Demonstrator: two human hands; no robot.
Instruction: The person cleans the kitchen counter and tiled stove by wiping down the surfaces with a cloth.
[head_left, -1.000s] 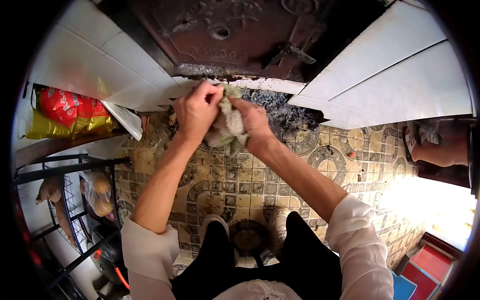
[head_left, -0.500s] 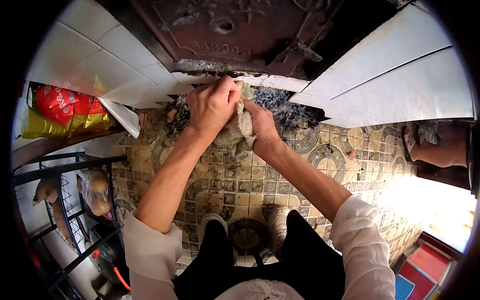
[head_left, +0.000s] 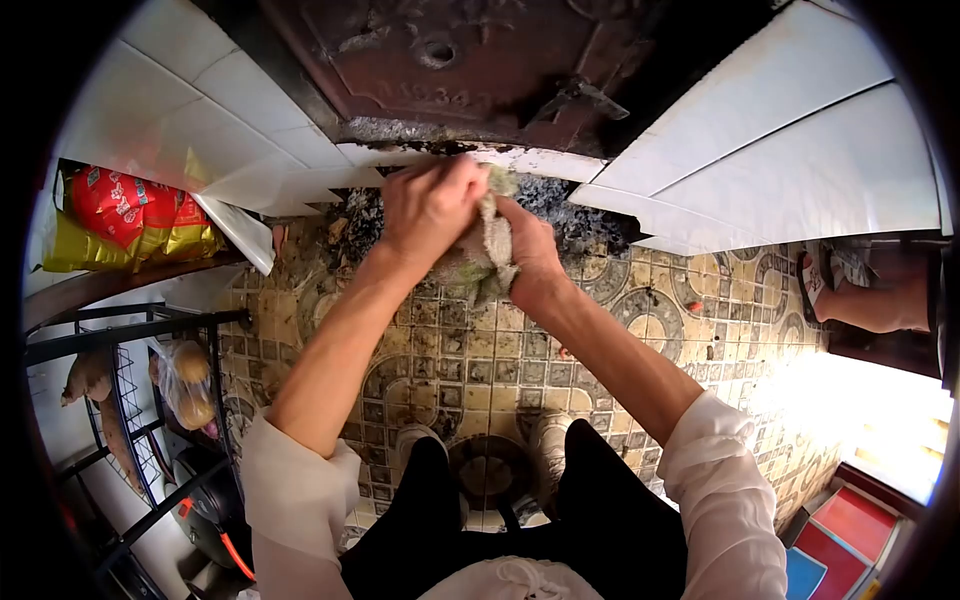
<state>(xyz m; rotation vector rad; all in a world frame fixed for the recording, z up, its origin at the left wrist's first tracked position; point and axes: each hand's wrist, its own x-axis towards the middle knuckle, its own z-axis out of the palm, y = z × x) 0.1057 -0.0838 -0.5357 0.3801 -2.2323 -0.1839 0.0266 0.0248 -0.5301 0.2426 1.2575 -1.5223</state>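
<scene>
In the head view a worn, greyish-green rag (head_left: 497, 240) is bunched between my two hands, above the floor in front of a dark metal door. My left hand (head_left: 432, 207) is closed around its upper left side, knuckles up and slightly blurred. From the right, my right hand (head_left: 533, 250) grips the same rag, thumb toward the top. Part of the cloth hangs below the hands; the palms and most fingertips are hidden. Behind and below the hands lies a patch of grey-black ash (head_left: 580, 215) along the base of the wall.
The rusty brown door (head_left: 440, 90) has a latch (head_left: 580, 100). White tiled walls (head_left: 760, 150) flank it. On the left are red and gold bags (head_left: 130, 215) and a black rack (head_left: 130, 345). Another person's leg (head_left: 880, 300) shows at right. Patterned tiles (head_left: 640, 350) cover the floor.
Both hands still hold the rag in nearly the same place. My left hand has turned slightly and is more blurred; the whole view has shifted slightly.
</scene>
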